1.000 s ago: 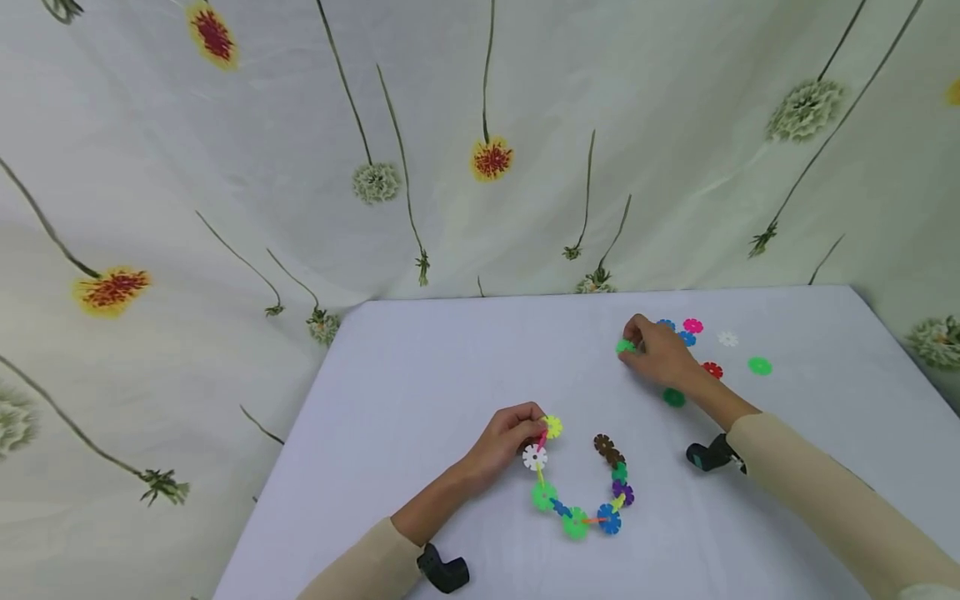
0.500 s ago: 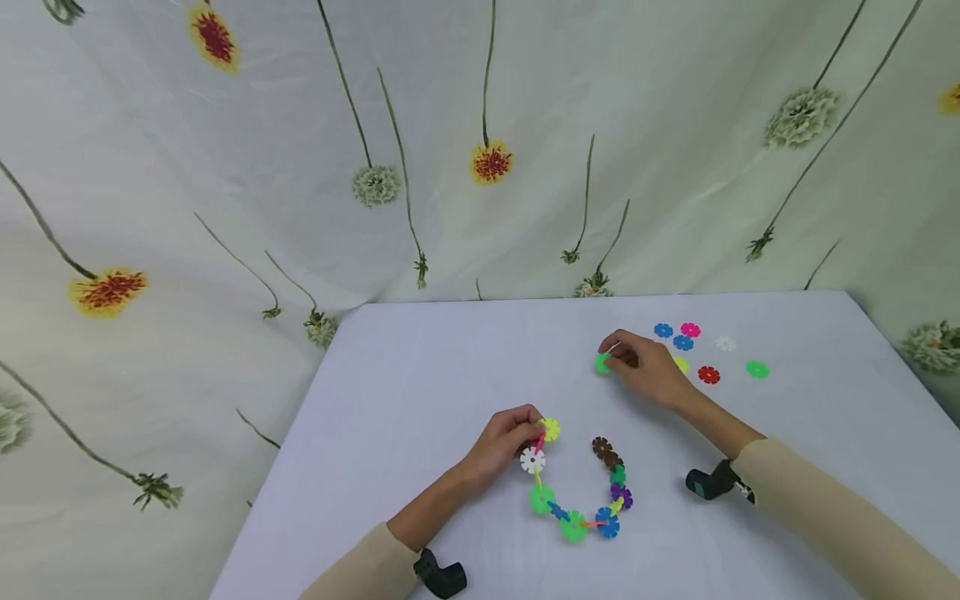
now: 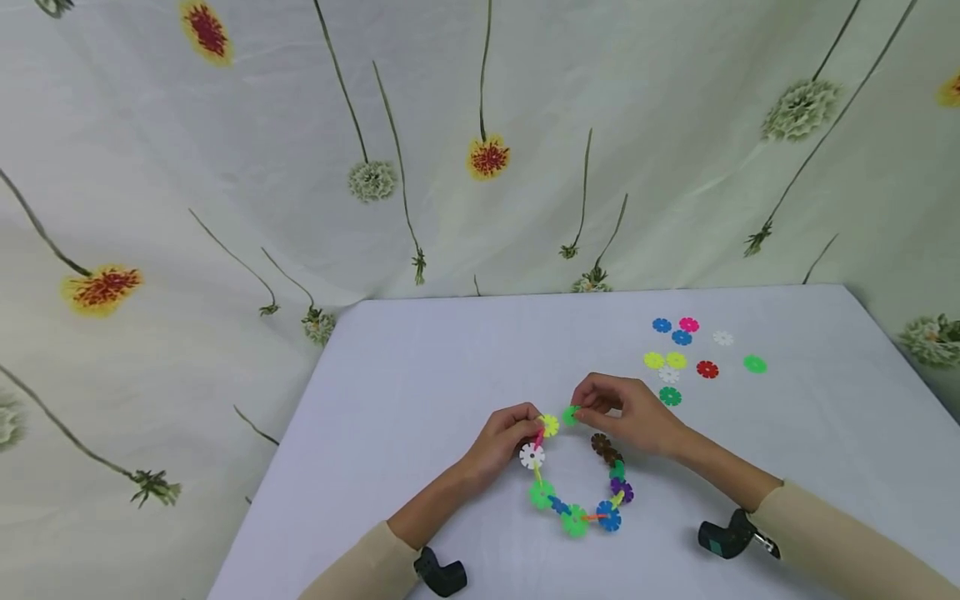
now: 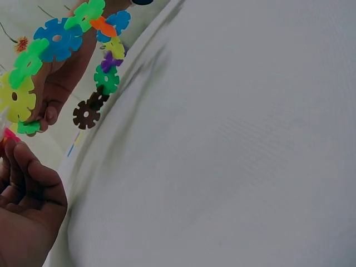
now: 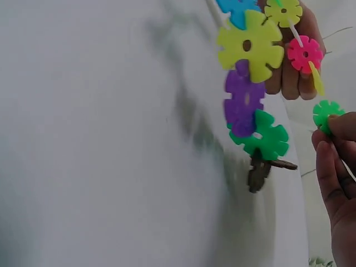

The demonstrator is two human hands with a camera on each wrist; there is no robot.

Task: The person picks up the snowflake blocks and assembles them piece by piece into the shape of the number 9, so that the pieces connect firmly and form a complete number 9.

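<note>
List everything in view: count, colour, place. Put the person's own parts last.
Disc chain: 1, multicoloured, an open loop before the person
Held disc: 1, green, in the right hand
Blue discs: 2, blue, far right tabletop
Pink disc: 1, pink, beside the blues
White discs: 2, white, among loose discs
Yellow discs: 2, yellow, side by side
Red disc: 1, red, right of the yellows
Loose green discs: 2, green, rightmost and nearest
Table: 1, whitish, under everything
Backdrop: 1, pale, flower-printed, behind
Wrist devices: 2, black, at the cuffs
Sleeves: 2, beige, forearms
Left hand: 1, bare, pinching the chain's end
Right hand: 1, bare, pinching the held disc
</note>
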